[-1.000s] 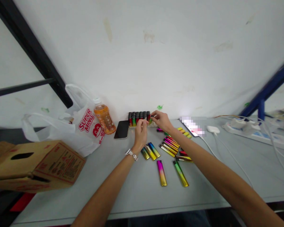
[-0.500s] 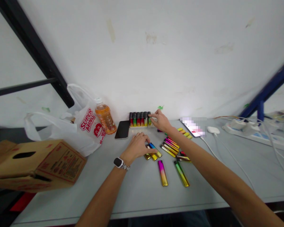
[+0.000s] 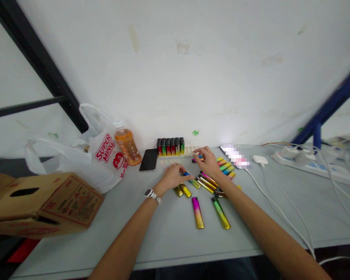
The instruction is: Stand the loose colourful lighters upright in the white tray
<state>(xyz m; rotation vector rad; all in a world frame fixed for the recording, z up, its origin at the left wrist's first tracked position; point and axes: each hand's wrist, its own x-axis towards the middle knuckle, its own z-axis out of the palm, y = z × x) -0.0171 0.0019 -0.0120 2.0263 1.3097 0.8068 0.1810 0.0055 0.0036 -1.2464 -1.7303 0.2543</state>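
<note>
Rows of upright lighters fill the left part of a white tray by the wall; the tray's right part shows bare slots. My left hand is closed around the upper end of a blue-and-gold lighter, beside two gold lighters. My right hand is over the loose lighters right of the tray, fingers bent near a lighter, its grip partly hidden. Several shiny lighters lie beneath and beside it. Nearer the front edge lie a purple-and-gold lighter and a green-and-gold one.
Left of the tray are a black phone, an orange drink bottle, a white plastic bag and a cardboard box. On the right lie a lit phone, a white charger, cables and a power strip.
My right hand has moved from the upright lighters rightward and down to the loose ones. My left hand has drawn the blue-and-gold lighter slightly away from the gold ones. The view has shifted slightly.
</note>
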